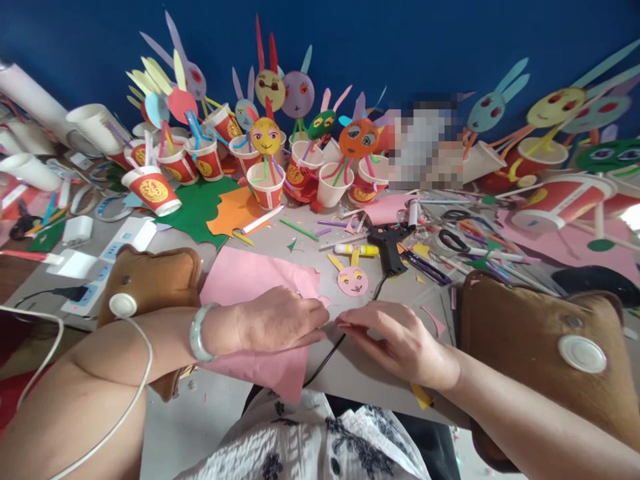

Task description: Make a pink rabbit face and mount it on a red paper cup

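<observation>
My left hand [280, 319] rests over the pink paper sheet [250, 270], fingers pressed together and pointing right; what lies under them is hidden. A small pink paper piece [325, 301] shows beside its fingertips. My right hand [400, 339] is just to the right, its fingers bent together and pointing left, with nothing clearly visible in them. The two hands' fingertips are close but apart. Above them lies a pink rabbit face [353, 282] with yellow ears. A black glue gun [391, 245] and a yellow marker [357, 249] are behind it.
Paper cups with rabbit figures [266, 180] line the back. A brown hand warmer [540, 333] is at the right, another [155, 277] at the left near a power strip [113, 263]. Green paper [197, 210], orange paper [237, 208], scissors and scraps litter the table.
</observation>
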A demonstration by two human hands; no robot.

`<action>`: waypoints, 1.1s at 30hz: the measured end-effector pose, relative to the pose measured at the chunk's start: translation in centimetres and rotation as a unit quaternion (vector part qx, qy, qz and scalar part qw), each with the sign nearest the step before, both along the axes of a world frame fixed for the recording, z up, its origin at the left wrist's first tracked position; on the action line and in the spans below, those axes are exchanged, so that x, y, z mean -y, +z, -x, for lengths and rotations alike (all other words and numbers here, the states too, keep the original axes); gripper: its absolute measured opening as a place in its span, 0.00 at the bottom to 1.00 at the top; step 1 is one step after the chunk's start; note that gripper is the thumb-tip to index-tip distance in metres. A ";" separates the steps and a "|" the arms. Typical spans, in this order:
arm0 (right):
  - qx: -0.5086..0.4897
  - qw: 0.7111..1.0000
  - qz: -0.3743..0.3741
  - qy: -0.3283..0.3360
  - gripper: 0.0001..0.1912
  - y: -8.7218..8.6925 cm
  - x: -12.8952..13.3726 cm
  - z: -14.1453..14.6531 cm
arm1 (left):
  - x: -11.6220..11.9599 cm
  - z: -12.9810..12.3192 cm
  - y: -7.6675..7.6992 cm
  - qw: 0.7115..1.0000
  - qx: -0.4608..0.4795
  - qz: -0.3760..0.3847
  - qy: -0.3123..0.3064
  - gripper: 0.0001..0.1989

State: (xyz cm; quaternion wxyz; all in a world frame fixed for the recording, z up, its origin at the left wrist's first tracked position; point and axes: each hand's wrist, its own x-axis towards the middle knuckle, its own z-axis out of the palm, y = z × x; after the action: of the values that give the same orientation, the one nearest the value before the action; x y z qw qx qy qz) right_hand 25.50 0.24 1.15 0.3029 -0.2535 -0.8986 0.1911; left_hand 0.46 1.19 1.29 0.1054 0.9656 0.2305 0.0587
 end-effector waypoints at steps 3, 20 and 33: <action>0.070 0.992 -0.070 0.083 0.13 -0.1 -0.1 -0.2 | 0.0 0.0 0.2 1.000 -0.002 0.000 -0.002 0.11; 0.041 0.999 -0.018 0.024 0.08 -1.5 0.8 0.8 | 0.2 0.1 -0.5 0.997 -0.021 -0.056 -0.053 0.12; -0.024 0.993 0.119 -0.007 0.07 -1.2 0.9 1.8 | 0.2 0.3 -1.2 0.998 0.002 -0.043 -0.037 0.10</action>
State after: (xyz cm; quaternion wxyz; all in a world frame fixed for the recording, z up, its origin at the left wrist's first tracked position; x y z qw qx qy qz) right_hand 23.73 -0.66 -0.09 0.2933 -0.2892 -0.8602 0.3008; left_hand 0.11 0.95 0.06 0.0659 0.9769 0.1918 0.0668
